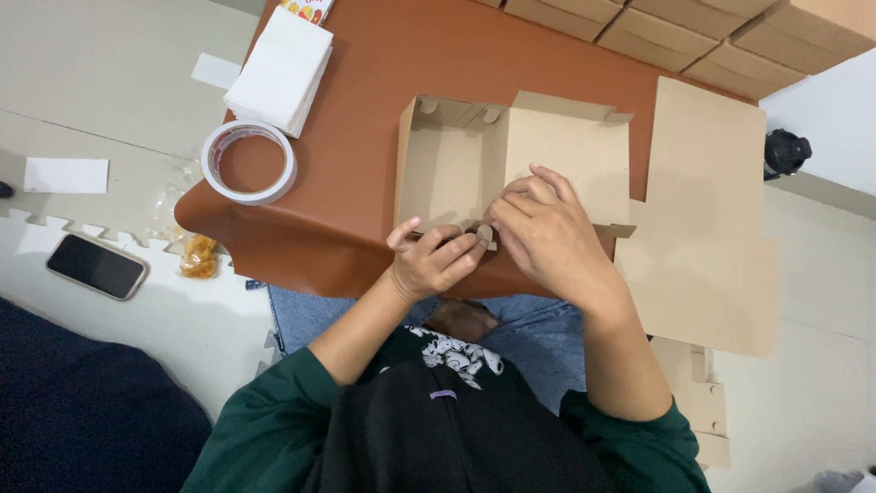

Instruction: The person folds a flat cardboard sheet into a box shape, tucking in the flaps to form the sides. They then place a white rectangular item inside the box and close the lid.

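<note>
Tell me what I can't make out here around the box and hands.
All in the head view:
- Near wall of the box: hidden behind the left hand and right hand.
- Tab between the fingertips: mostly covered, its shape unclear.
- Flat cardboard sheet: near end runs behind the right forearm.
- Finished boxes: cut off by the top edge.
- Tape roll: too small to tell how much remains.

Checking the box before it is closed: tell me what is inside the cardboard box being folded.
The cardboard box looks empty: only its bare brown floor and walls show. The left hand and right hand cover its near edge, so that corner cannot be seen.
</note>
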